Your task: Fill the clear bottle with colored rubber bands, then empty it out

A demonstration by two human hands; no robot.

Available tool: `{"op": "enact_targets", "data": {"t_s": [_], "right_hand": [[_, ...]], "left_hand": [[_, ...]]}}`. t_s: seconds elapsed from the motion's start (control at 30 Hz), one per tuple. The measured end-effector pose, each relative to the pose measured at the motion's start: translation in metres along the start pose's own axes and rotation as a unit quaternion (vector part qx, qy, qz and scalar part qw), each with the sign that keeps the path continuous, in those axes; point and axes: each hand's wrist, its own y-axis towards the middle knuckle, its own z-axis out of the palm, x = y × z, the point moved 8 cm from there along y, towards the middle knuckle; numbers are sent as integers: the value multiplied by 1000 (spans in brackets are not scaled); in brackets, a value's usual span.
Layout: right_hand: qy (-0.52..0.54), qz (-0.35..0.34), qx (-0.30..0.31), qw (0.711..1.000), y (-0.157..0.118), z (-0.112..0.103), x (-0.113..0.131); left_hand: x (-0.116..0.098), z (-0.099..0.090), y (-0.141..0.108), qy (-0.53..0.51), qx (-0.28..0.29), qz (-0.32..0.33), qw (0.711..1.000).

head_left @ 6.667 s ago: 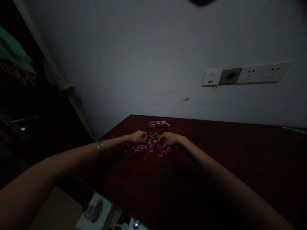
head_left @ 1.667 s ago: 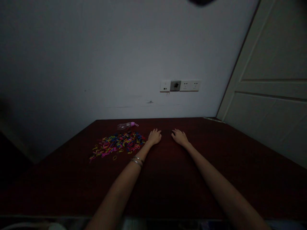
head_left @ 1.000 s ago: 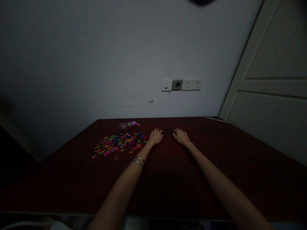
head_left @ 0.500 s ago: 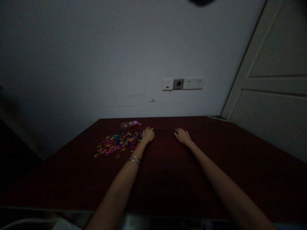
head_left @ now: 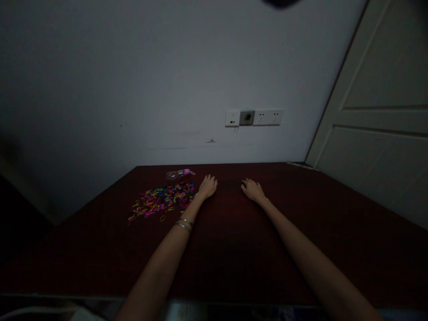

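My left hand [head_left: 207,186] rests palm down on the dark red table [head_left: 230,249], its fingers stretched forward and holding nothing. Just left of it spreads a loose heap of small rubber bands [head_left: 163,198] in pink, yellow, blue and other colours. One yellow rubber band [head_left: 162,218] lies apart at the near side of the heap. My right hand [head_left: 253,190] lies on the tabletop further right, fingers spread, with nothing in it. Behind the heap, a clear bottle [head_left: 177,174] with a pink cap and a loop lies on its side.
A pale wall [head_left: 187,89] rises at the table's far edge, with a row of sockets [head_left: 254,117] on it. On the right stands a panelled door [head_left: 377,111]. Something thin and flat [head_left: 302,166] lies at the far right corner. Below the near edge, a pale cable [head_left: 36,309] shows.
My left hand has moved slightly right, away from the rubber bands. The view has turned a little to the right. The right hand, the bands and the bottle look otherwise unchanged.
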Motion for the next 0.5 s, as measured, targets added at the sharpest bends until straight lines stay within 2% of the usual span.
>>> {"op": "enact_targets", "data": {"t_s": [0.13,0.5], "right_hand": [[1,0,-2,1000,-1,-1,0],[2,2,5,1000,-1,-1,1]], "left_hand": [[-2,15,-5,8,26,5,1000],[2,17,-5,11,27,0,1000]]}}
